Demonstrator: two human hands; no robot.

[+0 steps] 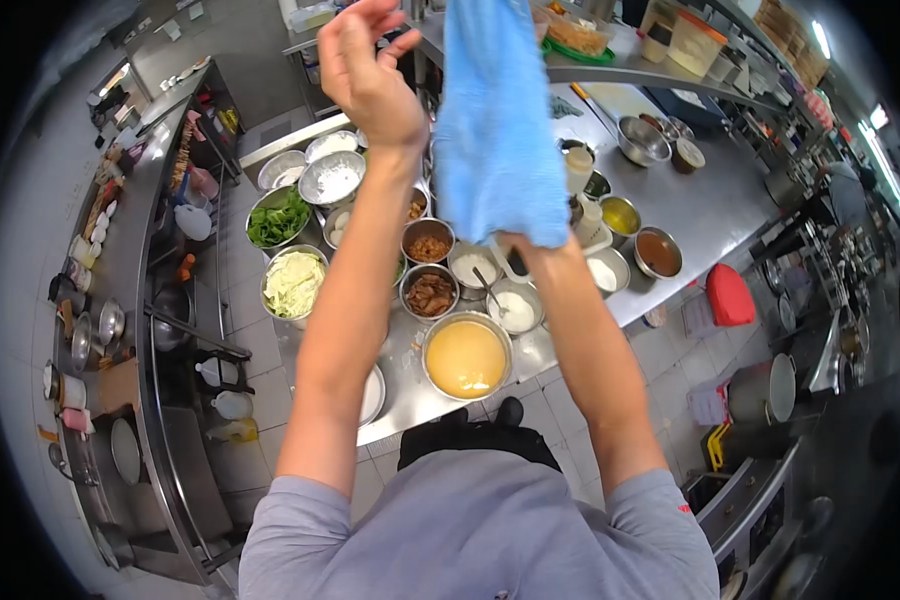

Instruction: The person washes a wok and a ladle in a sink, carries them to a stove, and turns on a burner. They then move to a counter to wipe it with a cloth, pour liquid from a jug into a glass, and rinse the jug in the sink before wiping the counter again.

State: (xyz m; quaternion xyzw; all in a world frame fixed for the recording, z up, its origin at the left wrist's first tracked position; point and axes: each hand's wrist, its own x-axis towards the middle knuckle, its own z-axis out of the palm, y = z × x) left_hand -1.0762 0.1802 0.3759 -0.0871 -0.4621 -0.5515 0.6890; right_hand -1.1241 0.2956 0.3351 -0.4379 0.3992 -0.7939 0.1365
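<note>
My left hand (375, 85) is raised over the far side of the counter, its fingers apart and loosely curled around nothing. A blue cloth (500, 130) covers my right hand. Only the right wrist (550, 260) and forearm come out below the cloth, so those fingers are hidden. Under my arms stand a metal bowl of yellow liquid (466, 357), a bowl of white powder with a spoon (513, 308), a bowl of brown pieces (430, 292) and a bowl of reddish-brown bits (428, 243).
Leafy greens (280, 217) and chopped cabbage (294, 283) fill bowls at the left of the steel counter (410, 410). On the right are a bowl of brown sauce (658, 253) and one of yellow oil (621, 216). A shelf (630, 72) runs above the back. A red-lidded container (730, 295) stands beyond the counter's right edge.
</note>
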